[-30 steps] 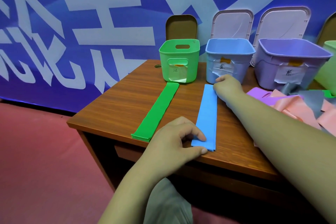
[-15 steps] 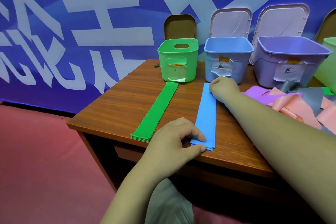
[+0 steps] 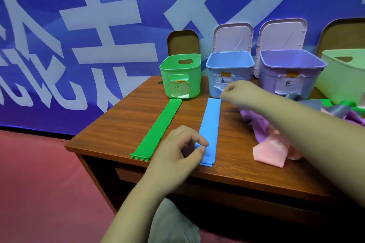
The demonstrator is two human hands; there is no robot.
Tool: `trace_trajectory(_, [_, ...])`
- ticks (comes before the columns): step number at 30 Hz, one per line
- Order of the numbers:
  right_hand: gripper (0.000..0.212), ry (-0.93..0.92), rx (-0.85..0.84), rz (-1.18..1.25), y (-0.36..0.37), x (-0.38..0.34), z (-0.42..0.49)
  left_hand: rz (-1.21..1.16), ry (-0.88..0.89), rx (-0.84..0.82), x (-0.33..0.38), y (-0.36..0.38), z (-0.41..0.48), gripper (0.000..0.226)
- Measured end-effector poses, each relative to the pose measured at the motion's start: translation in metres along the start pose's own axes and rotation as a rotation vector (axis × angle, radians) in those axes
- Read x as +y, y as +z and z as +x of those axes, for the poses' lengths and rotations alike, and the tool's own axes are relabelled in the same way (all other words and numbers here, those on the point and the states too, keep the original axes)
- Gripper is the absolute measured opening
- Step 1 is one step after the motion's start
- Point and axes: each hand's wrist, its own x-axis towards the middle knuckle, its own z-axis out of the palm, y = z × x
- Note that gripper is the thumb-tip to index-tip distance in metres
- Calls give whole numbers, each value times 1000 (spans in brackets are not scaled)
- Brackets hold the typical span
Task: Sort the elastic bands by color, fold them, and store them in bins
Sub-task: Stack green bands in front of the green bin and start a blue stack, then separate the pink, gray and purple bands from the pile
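Note:
A folded blue band (image 3: pixel 211 124) lies lengthwise on the wooden table (image 3: pixel 118 128), pointing at the blue bin (image 3: pixel 230 54). My left hand (image 3: pixel 182 149) pinches the left edge of its near end between thumb and forefinger. My right hand (image 3: pixel 242 92) hovers with curled fingers at the band's far right corner, in front of the blue bin; whether it grips the corner is unclear. A folded green band (image 3: pixel 158 130) lies parallel on the left, leading up to the green bin (image 3: pixel 166 81).
A purple bin (image 3: pixel 276 77) and a pale green bin (image 3: pixel 343 83) stand to the right. Loose purple (image 3: pixel 256 124), pink (image 3: pixel 270 154) and grey (image 3: pixel 316 104) bands are piled under my right forearm. Lids (image 3: pixel 233 37) lean on the blue banner behind. The table's front edge is close.
My right hand has lifted off the blue band's far end and shifted slightly right. My left hand's fingers have loosened and raised a little at the near end. The bands lie as before.

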Motion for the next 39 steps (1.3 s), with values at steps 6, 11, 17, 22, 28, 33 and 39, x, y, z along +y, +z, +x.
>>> trace_trajectory(6, [14,-73,133,70,-64,68,-53,34,124,-86,62,46,37,13])
trace_trajectory(11, [17,-80,298,64,-92,144,-86,38,183,-179,103,110,89,11])
trace_trajectory(17, [19,-10,446,101,-103,225,-115,189,223,-243,138,188,160,14])
trace_trajectory(22, [14,94,473,75,-93,269,-128,397,194,-329,141,245,188,25])
trace_trajectory(28, [19,105,397,156,-93,273,-125,456,243,-434,108,269,181,22])
trace_trajectory(33, [19,112,386,191,-98,275,-124,414,198,-564,112,252,175,49])
trace_trajectory(39, [23,109,373,252,-99,275,-126,376,193,-476,110,253,173,47])
